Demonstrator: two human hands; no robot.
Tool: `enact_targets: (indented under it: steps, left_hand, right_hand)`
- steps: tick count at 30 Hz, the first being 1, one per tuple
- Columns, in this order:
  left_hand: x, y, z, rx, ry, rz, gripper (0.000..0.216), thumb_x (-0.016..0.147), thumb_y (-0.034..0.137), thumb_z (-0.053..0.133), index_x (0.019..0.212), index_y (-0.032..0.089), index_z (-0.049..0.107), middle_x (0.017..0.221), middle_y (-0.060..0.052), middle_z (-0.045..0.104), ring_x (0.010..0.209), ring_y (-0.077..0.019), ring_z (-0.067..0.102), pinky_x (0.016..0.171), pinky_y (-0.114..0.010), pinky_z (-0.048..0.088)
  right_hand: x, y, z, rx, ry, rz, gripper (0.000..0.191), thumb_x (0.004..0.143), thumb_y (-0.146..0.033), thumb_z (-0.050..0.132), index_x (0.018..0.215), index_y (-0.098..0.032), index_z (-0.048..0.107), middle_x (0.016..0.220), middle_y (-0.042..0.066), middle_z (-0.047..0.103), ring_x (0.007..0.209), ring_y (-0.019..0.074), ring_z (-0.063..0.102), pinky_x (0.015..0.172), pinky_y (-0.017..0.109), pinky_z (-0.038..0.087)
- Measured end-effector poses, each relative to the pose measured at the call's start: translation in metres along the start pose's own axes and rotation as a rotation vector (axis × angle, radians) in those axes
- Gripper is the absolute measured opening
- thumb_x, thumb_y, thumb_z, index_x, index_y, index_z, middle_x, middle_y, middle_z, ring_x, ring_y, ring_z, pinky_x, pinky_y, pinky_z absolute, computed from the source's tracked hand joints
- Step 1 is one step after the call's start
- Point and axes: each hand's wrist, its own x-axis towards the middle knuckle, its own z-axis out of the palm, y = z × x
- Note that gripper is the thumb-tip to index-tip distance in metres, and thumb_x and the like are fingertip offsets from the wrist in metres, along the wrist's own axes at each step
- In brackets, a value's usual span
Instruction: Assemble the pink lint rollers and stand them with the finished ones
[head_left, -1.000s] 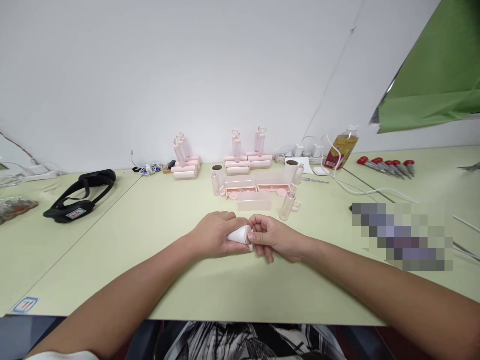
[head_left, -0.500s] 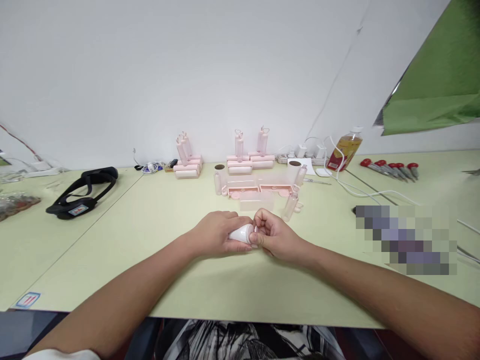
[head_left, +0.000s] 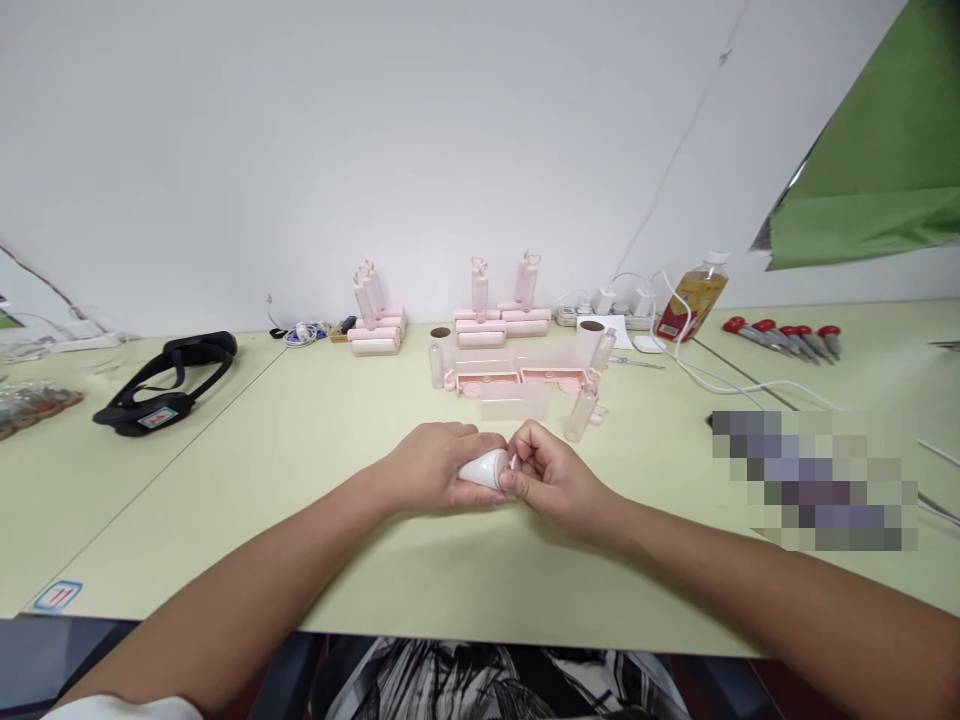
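My left hand (head_left: 431, 468) is closed around a small white cone-shaped part (head_left: 484, 467), resting on the pale green table (head_left: 315, 440). My right hand (head_left: 551, 475) meets it from the right, fingers curled and pinched at the wide end of the white part, where a small pink piece shows. The two hands touch in the middle of the table near its front edge. Most of the white part is hidden inside my left palm.
Behind the hands lie pink trays (head_left: 517, 380), clear small bottles (head_left: 581, 410) and stacked pink rollers (head_left: 375, 335). A black headset (head_left: 161, 385) lies left. A bottle of yellow liquid (head_left: 694, 295), white cables (head_left: 720, 380) and red-handled screwdrivers (head_left: 780, 338) sit right.
My right hand's fingers have curled in tighter against the end of the white part. Both hands have shifted slightly up the table; the view has tilted a little.
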Motion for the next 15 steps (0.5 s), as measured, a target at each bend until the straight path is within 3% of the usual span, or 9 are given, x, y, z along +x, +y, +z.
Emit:
enact_targets:
  steps: [8,15]
  left_hand:
    - [0.0004,-0.0028,0.0054,0.107,0.048,-0.059,0.046,0.085,0.065,0.047,0.105,0.026,0.060,0.075,-0.001,0.057,0.068,-0.0164,0.055,0.058,-0.025,0.032]
    - [-0.0007,-0.0052,0.0100,0.213,0.068,-0.082,0.054,0.084,0.068,0.046,0.111,0.024,0.059,0.078,-0.002,0.060,0.070,-0.0186,0.057,0.058,-0.027,0.033]
  right_hand:
    - [0.0020,0.0075,-0.0054,-0.295,-0.029,-0.032,0.026,0.088,-0.040,0.058,0.090,-0.023,0.038,0.067,-0.006,0.042,0.058,0.0109,0.036,0.053,0.024,0.030]
    - [0.0035,-0.0018,-0.0074,-0.451,-0.042,0.011,0.042,0.081,-0.048,0.066,0.101,-0.023,0.040,0.078,-0.002,0.051,0.066,0.0132,0.046,0.057,0.025,0.037]
